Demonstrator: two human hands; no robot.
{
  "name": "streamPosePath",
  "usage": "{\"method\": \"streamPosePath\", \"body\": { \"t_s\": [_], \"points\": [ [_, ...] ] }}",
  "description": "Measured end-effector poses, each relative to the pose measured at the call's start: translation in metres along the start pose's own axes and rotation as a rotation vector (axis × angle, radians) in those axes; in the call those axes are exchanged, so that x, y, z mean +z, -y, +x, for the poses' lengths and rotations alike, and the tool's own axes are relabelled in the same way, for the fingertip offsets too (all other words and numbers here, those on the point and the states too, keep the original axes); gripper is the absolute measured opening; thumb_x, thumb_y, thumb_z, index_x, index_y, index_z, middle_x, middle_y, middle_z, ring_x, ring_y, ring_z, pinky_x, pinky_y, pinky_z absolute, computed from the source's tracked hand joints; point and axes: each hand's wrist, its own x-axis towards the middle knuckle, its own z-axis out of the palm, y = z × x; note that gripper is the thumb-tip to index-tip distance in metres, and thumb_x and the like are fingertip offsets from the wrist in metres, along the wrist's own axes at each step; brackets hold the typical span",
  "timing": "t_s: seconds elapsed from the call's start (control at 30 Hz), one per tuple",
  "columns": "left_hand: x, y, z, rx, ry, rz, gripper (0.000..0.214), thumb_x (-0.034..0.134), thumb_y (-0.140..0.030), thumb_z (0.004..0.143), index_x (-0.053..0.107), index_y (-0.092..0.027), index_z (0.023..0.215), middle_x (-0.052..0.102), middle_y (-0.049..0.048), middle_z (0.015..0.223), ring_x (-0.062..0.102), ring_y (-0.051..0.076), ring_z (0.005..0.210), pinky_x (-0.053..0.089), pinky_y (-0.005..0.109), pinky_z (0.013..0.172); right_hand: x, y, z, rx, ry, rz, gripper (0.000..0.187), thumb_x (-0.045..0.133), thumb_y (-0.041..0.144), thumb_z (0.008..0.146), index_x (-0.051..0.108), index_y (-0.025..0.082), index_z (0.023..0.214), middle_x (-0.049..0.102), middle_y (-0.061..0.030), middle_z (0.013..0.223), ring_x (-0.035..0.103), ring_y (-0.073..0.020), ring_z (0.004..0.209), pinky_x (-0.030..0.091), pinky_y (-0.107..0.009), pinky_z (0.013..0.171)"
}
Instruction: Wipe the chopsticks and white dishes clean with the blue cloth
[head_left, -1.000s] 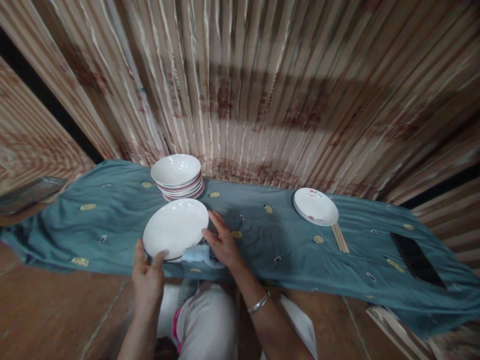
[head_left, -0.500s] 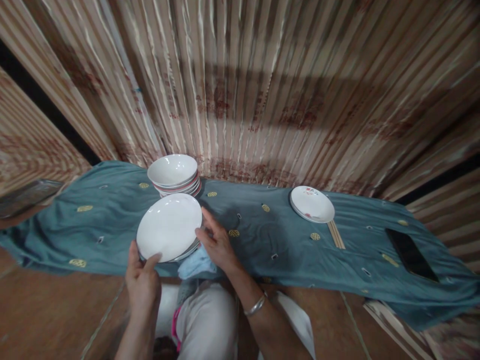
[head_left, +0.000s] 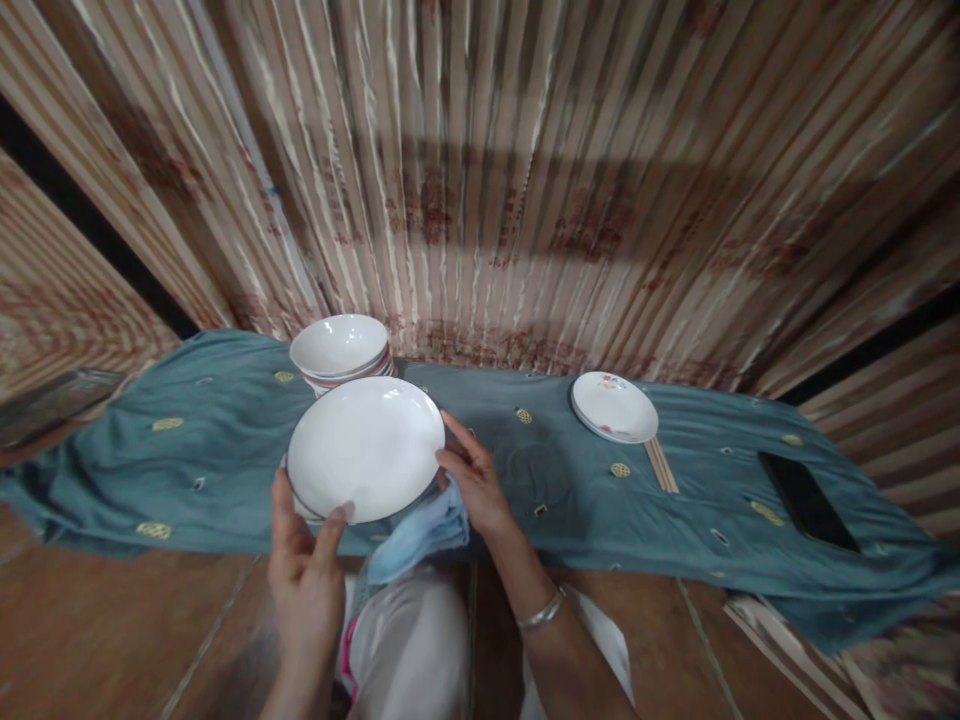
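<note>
A white plate (head_left: 366,450) is between my two hands at the front left of the table. My left hand (head_left: 304,545) grips its near left edge, thumb on top and fingers at the side. My right hand (head_left: 474,480) holds the right edge, fingers spread along the rim. Below that hand hangs a light blue cloth (head_left: 424,535), bunched against the plate's underside. Another rim shows under the plate at the lower left; whether it is a second plate I cannot tell. Just behind stands a stack of white bowls (head_left: 339,345) with red bands, its lower part hidden.
Toward the right lie white flower-patterned plates (head_left: 615,408), with chopsticks (head_left: 661,466) beside them. A black phone (head_left: 806,500) rests farther right. A clear tray (head_left: 56,400) is at the far left. The teal tablecloth (head_left: 232,430) covers the narrow table, and a striped curtain (head_left: 480,180) hangs behind.
Both hands have moved right with the plate, which looks larger and closer. The blue cloth has shifted right with it and hangs more freely under my right hand.
</note>
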Motion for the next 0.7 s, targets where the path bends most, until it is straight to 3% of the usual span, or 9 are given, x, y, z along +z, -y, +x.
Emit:
{"method": "streamPosePath", "body": {
  "t_s": [0.2, 0.4, 0.57, 0.7],
  "points": [
    [0.045, -0.013, -0.024, -0.105, 0.185, -0.28, 0.086, 0.069, -0.035, 0.074, 0.03, -0.025, 0.15, 0.031, 0.007, 0.157, 0.029, 0.026, 0.143, 0.026, 0.037, 0.115, -0.051, 0.027, -0.015, 0.016, -0.172, 0.062, 0.067, 0.067, 0.033, 0.067, 0.057, 0.023, 0.133, 0.055, 0.0056, 0.059, 0.039, -0.0096, 0.048, 0.036, -0.023, 0.048],
    [0.094, -0.012, -0.034, -0.388, 0.415, -0.498, 0.099, 0.073, -0.031, 0.071, 0.018, -0.03, 0.152, 0.059, 0.0089, 0.136, 0.05, 0.027, 0.13, 0.045, 0.039, 0.102, -0.099, 0.047, -0.027, -0.013, -0.341, 0.069, 0.072, 0.07, 0.031, 0.063, 0.057, 0.019, 0.133, 0.053, 0.0073, 0.055, 0.038, -0.0089, 0.048, 0.031, -0.022, 0.047],
    [0.128, -0.01, -0.044, -0.513, 0.546, -0.567, 0.1, 0.075, -0.025, 0.066, 0.021, -0.032, 0.15, 0.065, 0.0079, 0.125, 0.06, 0.027, 0.115, 0.055, 0.035, 0.086, -0.132, 0.047, -0.036, -0.013, -0.525, 0.055, 0.065, 0.071, 0.031, 0.059, 0.065, 0.017, 0.122, 0.065, 0.0024, 0.065, 0.043, -0.0095, 0.05, 0.036, -0.023, 0.045],
    [0.149, 0.004, -0.047, -0.612, 0.601, -0.571, 0.098, 0.073, -0.017, 0.064, 0.025, -0.029, 0.149, 0.067, 0.0079, 0.118, 0.063, 0.024, 0.108, 0.056, 0.036, 0.082, -0.152, 0.035, -0.039, 0.007, -0.638, -0.027, 0.059, 0.072, 0.036, 0.058, 0.069, 0.019, 0.114, 0.07, -0.0012, 0.069, 0.053, -0.0137, 0.053, 0.042, -0.024, 0.046]
  ]
}}
